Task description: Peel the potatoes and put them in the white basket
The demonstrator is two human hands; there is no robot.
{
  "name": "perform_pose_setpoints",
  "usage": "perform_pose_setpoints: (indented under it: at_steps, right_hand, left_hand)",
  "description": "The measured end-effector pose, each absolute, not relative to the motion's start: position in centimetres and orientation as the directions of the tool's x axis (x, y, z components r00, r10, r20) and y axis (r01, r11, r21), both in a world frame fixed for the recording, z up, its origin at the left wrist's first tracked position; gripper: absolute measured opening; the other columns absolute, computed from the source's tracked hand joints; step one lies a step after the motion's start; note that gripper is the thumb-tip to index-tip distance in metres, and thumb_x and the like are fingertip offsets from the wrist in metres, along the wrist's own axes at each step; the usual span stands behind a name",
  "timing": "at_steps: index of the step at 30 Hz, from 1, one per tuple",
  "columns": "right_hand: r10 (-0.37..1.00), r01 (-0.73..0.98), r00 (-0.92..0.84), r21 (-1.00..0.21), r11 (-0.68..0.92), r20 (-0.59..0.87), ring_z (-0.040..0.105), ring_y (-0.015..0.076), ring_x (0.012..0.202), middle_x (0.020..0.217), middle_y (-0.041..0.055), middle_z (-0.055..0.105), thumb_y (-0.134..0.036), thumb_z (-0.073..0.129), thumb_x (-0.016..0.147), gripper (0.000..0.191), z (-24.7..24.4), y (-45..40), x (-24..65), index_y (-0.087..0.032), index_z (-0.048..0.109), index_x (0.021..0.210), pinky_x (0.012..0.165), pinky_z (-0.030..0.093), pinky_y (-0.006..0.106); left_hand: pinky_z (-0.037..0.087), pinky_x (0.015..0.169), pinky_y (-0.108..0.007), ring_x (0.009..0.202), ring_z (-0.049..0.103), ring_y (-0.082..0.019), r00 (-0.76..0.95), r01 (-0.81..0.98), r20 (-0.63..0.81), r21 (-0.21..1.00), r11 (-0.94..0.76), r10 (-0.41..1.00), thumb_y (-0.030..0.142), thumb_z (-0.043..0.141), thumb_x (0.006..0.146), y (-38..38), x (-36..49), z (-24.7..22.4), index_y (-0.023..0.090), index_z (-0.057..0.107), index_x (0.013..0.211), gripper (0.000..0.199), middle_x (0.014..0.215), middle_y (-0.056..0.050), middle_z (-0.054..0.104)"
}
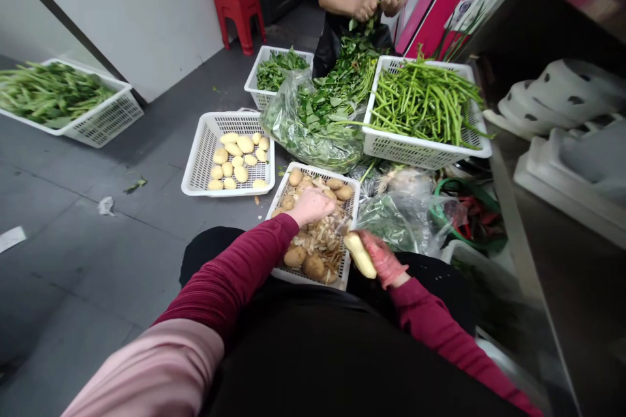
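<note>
One peeled potato [360, 255] is gripped in the gloved right hand [384, 259], clear of the basket [353, 199], while the left hand [312, 205], closed, is held over its peelings [323, 240].

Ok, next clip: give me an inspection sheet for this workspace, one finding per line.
Surface: grey tiled floor with leaf scraps and bits of paper.
Job's things: white plastic basket of unpeeled brown potatoes and peelings; white plastic basket of peeled yellow potatoes.
Clutter: clear plastic bags of greens; white basket of long green stems; two further baskets of greens.
Hands: left hand reaches over the unpeeled potatoes, grip unclear; right hand closed on a peeled pale potato.
Cables: nothing seen.
Surroundings: red plastic stool; a co-worker's hands sorting leaves; steel counter on the right.
</note>
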State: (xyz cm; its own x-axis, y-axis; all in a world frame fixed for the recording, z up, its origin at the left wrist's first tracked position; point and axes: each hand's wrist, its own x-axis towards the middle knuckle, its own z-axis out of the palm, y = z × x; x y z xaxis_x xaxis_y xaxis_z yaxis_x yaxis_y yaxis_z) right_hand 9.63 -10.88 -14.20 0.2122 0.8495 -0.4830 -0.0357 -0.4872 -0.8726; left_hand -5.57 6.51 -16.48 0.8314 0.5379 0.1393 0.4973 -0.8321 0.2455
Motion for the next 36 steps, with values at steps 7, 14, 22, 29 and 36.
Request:
perform_pose_setpoints:
  at_steps: [7, 14, 22, 29, 36]
  right_hand:
    - [0.939, 0.204, 0.153, -0.920, -0.336, -0.309, 0.062, 0.0234, 0.090, 0.089, 0.0049, 0.072, -0.057, 0.053, 0.083, 0.042, -13.9, -10.8, 9.5, -0.020, 0.073, 0.083, 0.089, 0.044, 0.034]
    - [0.913, 0.168, 0.219, -0.908, -0.383, -0.344, 0.059, 0.0248, 0.098, 0.094, 0.0024, 0.072, -0.044, 0.067, 0.077, 0.022, -13.0, -10.7, 9.3, -0.024, 0.074, 0.083, 0.104, 0.037, 0.037]
    - [0.709, -0.777, -0.063, -0.411, -0.476, -0.703, 0.063, 0.0190, 0.056, 0.063, 0.0058, 0.068, -0.069, 0.048, 0.082, 0.054, -13.6, -9.9, 9.2, -0.017, 0.065, 0.082, 0.056, 0.055, 0.033]
    - [0.506, -0.870, 0.032, -0.273, -0.410, -0.862, 0.065, 0.0167, 0.049, 0.062, 0.0034, 0.070, -0.043, 0.049, 0.093, 0.030, -13.1, -8.7, 7.7, -0.017, 0.061, 0.085, 0.054, 0.057, 0.031]
    - [0.541, -0.748, 0.033, -0.379, -0.544, -0.840, 0.066, 0.0215, 0.051, 0.063, 0.0071, 0.070, -0.048, 0.049, 0.092, 0.035, -13.2, -9.7, 7.5, -0.015, 0.062, 0.090, 0.047, 0.055, 0.035]
  left_hand:
    - [0.035, 0.073, -0.034, 0.069, 0.055, -0.018, 0.831, 0.513, 0.107, 0.233, -0.826, 0.546, 0.027, 0.041, 0.090, 6.5, -6.1, -16.9, 0.013, 0.063, 0.058, 0.041, 0.062, -0.008, 0.063]
    - [0.039, 0.075, -0.036, 0.074, 0.059, -0.020, 0.863, 0.472, 0.082, 0.223, -0.853, 0.499, 0.026, 0.047, 0.086, 5.9, -5.9, -16.5, 0.015, 0.065, 0.061, 0.033, 0.066, -0.008, 0.065]
    - [0.037, 0.067, -0.034, 0.071, 0.059, -0.020, 0.780, 0.602, 0.041, 0.222, -0.767, 0.624, 0.026, 0.040, 0.092, 6.0, -6.7, -15.8, 0.012, 0.068, 0.065, 0.041, 0.067, -0.009, 0.067]
    - [0.034, 0.070, -0.037, 0.068, 0.053, -0.018, 0.830, 0.360, 0.360, 0.237, -0.903, 0.425, 0.031, 0.039, 0.092, 1.2, -5.3, -14.6, 0.016, 0.064, 0.058, 0.045, 0.059, -0.006, 0.064]
    - [0.033, 0.069, -0.035, 0.069, 0.054, -0.018, 0.812, 0.487, 0.231, 0.237, -0.840, 0.536, 0.027, 0.044, 0.089, 4.3, -6.1, -16.7, 0.015, 0.065, 0.059, 0.039, 0.061, -0.006, 0.065]
